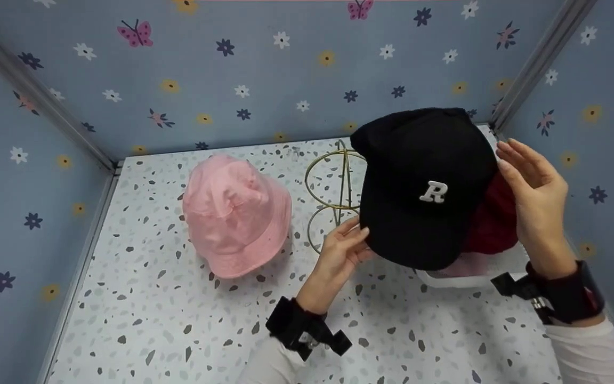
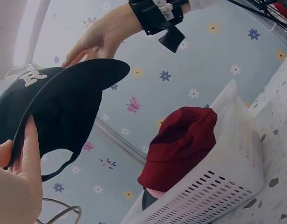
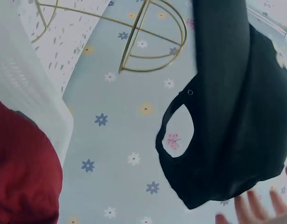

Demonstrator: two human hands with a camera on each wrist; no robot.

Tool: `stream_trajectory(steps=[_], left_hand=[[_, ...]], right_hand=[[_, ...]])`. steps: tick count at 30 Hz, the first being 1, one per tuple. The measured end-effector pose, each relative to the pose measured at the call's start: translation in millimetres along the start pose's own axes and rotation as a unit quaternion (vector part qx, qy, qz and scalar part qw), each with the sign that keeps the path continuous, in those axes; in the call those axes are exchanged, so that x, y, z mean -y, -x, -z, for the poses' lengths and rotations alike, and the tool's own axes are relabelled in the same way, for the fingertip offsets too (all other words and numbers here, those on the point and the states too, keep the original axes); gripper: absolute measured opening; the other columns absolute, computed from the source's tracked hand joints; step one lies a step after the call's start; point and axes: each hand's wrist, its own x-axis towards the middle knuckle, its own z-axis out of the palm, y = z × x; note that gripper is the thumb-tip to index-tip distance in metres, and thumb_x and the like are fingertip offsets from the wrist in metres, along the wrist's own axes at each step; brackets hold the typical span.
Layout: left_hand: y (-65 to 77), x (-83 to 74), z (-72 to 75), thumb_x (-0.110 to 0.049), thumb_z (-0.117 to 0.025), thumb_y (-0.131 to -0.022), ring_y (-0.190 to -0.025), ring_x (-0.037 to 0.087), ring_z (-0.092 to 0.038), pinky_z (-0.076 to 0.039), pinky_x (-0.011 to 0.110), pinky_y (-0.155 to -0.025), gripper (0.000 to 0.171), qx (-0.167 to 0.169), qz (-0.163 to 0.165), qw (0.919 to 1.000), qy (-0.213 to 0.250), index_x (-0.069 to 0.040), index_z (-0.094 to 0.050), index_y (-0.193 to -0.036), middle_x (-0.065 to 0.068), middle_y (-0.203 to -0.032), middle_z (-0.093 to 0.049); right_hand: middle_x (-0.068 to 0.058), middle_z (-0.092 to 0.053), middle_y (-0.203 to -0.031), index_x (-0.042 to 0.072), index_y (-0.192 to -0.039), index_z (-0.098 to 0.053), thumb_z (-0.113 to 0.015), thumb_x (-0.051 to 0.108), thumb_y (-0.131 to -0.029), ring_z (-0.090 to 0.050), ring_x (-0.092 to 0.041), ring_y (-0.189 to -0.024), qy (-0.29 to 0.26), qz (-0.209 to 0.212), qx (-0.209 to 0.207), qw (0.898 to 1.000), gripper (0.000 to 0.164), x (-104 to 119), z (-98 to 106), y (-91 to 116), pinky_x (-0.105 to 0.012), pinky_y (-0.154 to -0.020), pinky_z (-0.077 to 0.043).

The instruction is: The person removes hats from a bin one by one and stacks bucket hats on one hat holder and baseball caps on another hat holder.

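A black baseball cap [image 1: 408,165] with a white letter R on its front is held up over the table. My left hand [image 1: 336,258] pinches its edge beside the brim; in the left wrist view, the thumb lies outside and the fingers [image 2: 30,149] reach inside the cap. At the other side, my right hand [image 1: 541,200] has loosely extended fingers at the crown. The right wrist view shows its fingertips [image 3: 255,205] close to the cap's edge. The cap's back opening and strap [image 3: 164,154] show there too.
A pink bucket hat [image 1: 232,213] sits left on the speckled table [image 1: 142,320]. Behind the cap stands a gold wire rack [image 1: 345,181], partly covered. At right, a white perforated basket [image 2: 204,196] holds a dark red hat [image 2: 181,140] and other fabric. Patterned panels [image 1: 264,69] enclose the table.
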Motion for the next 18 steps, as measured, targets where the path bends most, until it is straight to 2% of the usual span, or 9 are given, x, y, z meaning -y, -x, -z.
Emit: stream_trajectory(steps=[3,6,12,15,18], left_hand=[[0.9,-4.7,-0.1,0.013,-0.045,-0.087,-0.068,0.014,-0.066,-0.055,0.027,-0.060,0.027,-0.001,-0.006,0.9999,0.012,0.001,-0.054,-0.109,0.004,-0.084,-0.068],[2.4,-9.7,-0.3,0.013,-0.045,-0.087,-0.070,0.014,-0.066,-0.055,0.028,-0.061,0.026,0.000,-0.015,0.9996,0.025,-0.004,-0.058,-0.101,0.004,-0.085,-0.068],[5.4,-16.1,1.4,0.009,-0.047,-0.088,-0.072,0.014,-0.065,-0.055,0.028,-0.062,0.025,0.009,-0.039,0.9986,0.036,-0.010,-0.061,-0.095,0.003,-0.088,-0.066],[7.1,-17.6,4.3,0.003,-0.055,-0.086,-0.075,0.014,-0.065,-0.055,0.028,-0.066,0.019,0.023,-0.056,0.9975,0.037,-0.009,-0.060,-0.099,0.002,-0.091,-0.066],[6.1,-17.6,10.4,-0.002,-0.062,-0.084,-0.080,0.015,-0.065,-0.055,0.029,-0.070,0.022,0.042,-0.071,0.9955,0.046,-0.006,-0.058,-0.105,0.003,-0.095,-0.065]], right_hand=[[-0.017,-0.060,-0.116,-0.004,-0.118,-0.056,-0.061,-0.005,-0.082,-0.055,-0.023,-0.108,-0.006,0.010,-0.035,0.999,0.037,-5.3,-3.1,6.7,-0.020,-0.088,-0.046],[-0.016,-0.059,-0.116,-0.002,-0.122,-0.053,-0.061,-0.004,-0.083,-0.053,-0.024,-0.109,-0.010,-0.007,-0.053,0.999,0.040,-11.3,-7.2,14.7,-0.020,-0.087,-0.045],[-0.010,-0.054,-0.120,0.001,-0.132,-0.042,-0.056,0.002,-0.088,-0.049,-0.020,-0.113,0.003,-0.099,-0.042,0.994,0.047,-24.0,-18.8,34.0,-0.019,-0.087,-0.045],[-0.002,-0.049,-0.123,0.006,-0.138,-0.036,-0.055,0.011,-0.090,-0.044,-0.014,-0.118,0.032,-0.159,-0.016,0.987,0.051,-28.5,-24.1,43.3,-0.020,-0.090,-0.042],[0.002,-0.043,-0.126,0.009,-0.142,-0.031,-0.054,0.018,-0.092,-0.041,-0.010,-0.118,0.021,-0.215,0.010,0.976,0.056,-32.8,-28.8,50.7,-0.019,-0.089,-0.041]])
